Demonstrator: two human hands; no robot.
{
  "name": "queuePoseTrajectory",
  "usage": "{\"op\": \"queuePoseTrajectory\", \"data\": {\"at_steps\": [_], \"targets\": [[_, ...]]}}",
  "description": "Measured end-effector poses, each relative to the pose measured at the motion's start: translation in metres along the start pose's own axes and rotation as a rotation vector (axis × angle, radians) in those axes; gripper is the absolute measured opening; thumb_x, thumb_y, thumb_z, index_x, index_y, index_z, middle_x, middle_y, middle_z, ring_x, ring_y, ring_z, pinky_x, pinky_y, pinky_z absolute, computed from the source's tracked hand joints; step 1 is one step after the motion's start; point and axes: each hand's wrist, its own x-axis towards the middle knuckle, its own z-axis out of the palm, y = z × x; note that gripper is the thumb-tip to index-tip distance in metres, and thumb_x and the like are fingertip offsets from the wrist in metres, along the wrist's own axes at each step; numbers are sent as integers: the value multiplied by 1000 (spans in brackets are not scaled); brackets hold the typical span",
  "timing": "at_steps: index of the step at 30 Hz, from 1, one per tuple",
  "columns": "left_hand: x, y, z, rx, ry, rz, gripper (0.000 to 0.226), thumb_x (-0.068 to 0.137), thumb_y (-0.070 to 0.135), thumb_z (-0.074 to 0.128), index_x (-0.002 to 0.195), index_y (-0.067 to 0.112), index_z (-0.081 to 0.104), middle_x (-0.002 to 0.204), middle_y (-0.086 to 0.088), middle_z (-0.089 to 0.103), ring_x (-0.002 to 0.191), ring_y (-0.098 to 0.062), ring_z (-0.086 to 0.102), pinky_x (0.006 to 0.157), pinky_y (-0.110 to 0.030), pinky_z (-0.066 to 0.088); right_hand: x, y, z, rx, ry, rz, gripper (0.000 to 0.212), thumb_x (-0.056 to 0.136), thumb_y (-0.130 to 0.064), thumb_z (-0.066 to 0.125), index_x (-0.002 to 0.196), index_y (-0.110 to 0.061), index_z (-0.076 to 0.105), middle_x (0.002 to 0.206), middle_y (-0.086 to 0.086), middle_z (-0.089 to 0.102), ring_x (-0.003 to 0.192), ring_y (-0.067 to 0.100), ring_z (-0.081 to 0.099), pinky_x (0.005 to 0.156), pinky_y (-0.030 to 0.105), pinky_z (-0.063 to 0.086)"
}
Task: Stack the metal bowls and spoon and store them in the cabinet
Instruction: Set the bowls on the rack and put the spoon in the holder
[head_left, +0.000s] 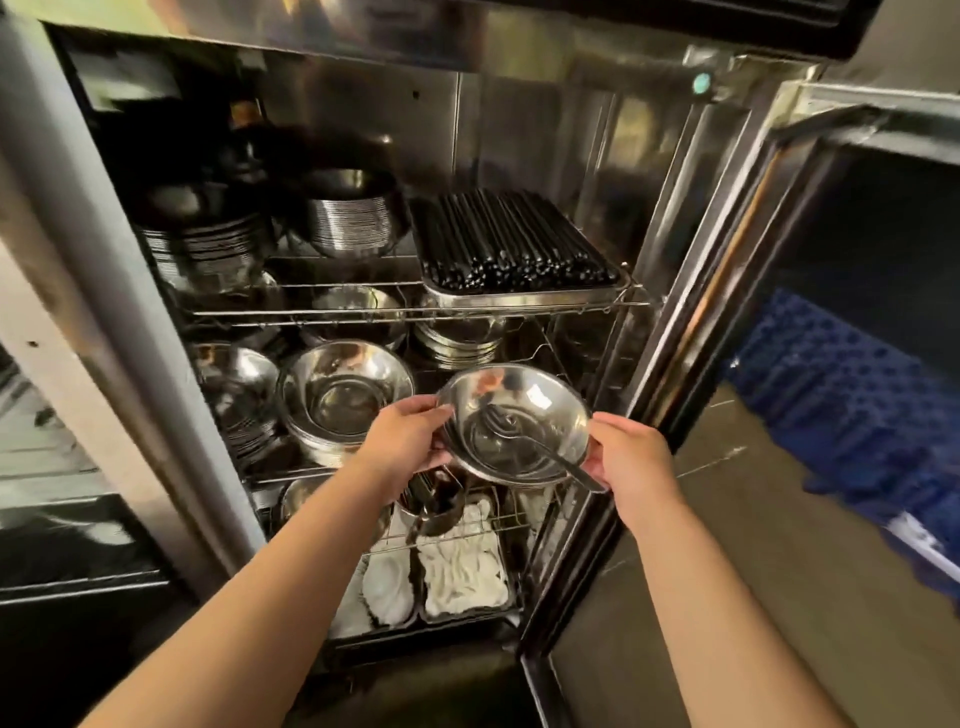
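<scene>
I hold a stack of shiny metal bowls (540, 402) in front of the open steel cabinet (691, 218), level with its middle wire shelf. A metal spoon (550, 453) lies inside the top bowl, its handle sticking out over the rim toward my right hand. My left hand (408, 439) grips the stack's left rim, my right hand (626, 449) its right rim. Just left of it, on the middle shelf, stands another stack of metal bowls (345, 397).
The upper wire shelf (415, 310) carries a tray of black chopsticks (514, 241) and stacks of plates and bowls. White cloths (462, 571) lie in trays at the bottom. The cabinet door (727, 291) stands open to the right. Blue crates (852, 410) sit at far right.
</scene>
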Motion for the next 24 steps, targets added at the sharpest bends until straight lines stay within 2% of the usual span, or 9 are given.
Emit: {"op": "queuePoseTrajectory", "data": {"at_steps": [5, 9, 11, 13, 15, 17, 20, 21, 24], "targets": [[39, -12, 11, -19, -2, -60, 28, 99, 20, 60, 125, 10, 61, 92, -7, 78, 70, -15, 74, 61, -29, 60, 40, -3, 10, -91, 1, 10, 29, 90, -17, 70, 119, -13, 72, 90, 7, 78, 77, 21, 77, 66, 32, 62], [62, -20, 18, -31, 2, -83, 44, 95, 19, 65, 136, 7, 53, 97, -10, 78, 79, -22, 77, 74, -39, 64, 65, -4, 20, -166, -5, 44, 29, 89, -24, 71, 117, -17, 73, 89, 8, 76, 86, 30, 75, 72, 38, 63], [73, -24, 21, -15, 32, -100, 53, 92, 19, 68, 140, 7, 50, 104, -13, 76, 85, -27, 77, 82, -45, 63, 76, -4, 27, -190, -8, 29, 19, 88, -21, 72, 105, -11, 75, 93, 19, 75, 93, 38, 73, 83, 48, 62], [84, -25, 24, 2, 54, -107, 57, 91, 19, 70, 142, 8, 49, 105, -14, 75, 75, -23, 77, 72, -37, 64, 86, -4, 33, -229, -13, 5, 23, 87, -20, 72, 103, -3, 71, 107, 30, 69, 103, 47, 67, 90, 60, 55], [95, -26, 26, 8, 73, -94, 59, 89, 16, 72, 142, 7, 50, 94, -13, 77, 60, -19, 74, 57, -29, 61, 100, -2, 38, -303, -46, -33, 44, 89, -26, 71, 125, -2, 64, 123, 23, 68, 110, 41, 66, 97, 56, 53], [108, -30, 29, 13, 94, -83, 59, 86, 12, 74, 141, 6, 52, 83, -12, 77, 56, -19, 71, 56, -29, 59, 113, 0, 42, -394, -82, -85, 51, 91, -30, 68, 136, -7, 58, 131, 12, 64, 107, 27, 65, 98, 49, 54], [127, -36, 34, 12, 119, -107, 55, 86, 10, 73, 138, 7, 55, 92, -15, 77, 68, -26, 76, 72, -39, 63, 132, 3, 46, -510, -96, -141, 37, 91, -31, 66, 121, -10, 66, 112, 10, 68, 75, 11, 58, 74, 35, 55], [133, -38, 37, 4, 129, -118, 55, 86, 10, 73, 138, 7, 55, 96, -15, 76, 67, -24, 76, 69, -37, 62, 139, 3, 47, -536, -104, -139, 35, 91, -31, 66, 120, -12, 67, 105, 9, 68, 73, 12, 58, 68, 32, 52], [141, -43, 44, -21, 145, -143, 60, 86, 11, 74, 141, 11, 52, 99, -13, 76, 61, -16, 75, 55, -27, 57, 152, 4, 51, -575, -126, -120, 17, 88, -29, 68, 97, -14, 67, 83, 7, 67, 68, 21, 61, 66, 42, 56]]}}
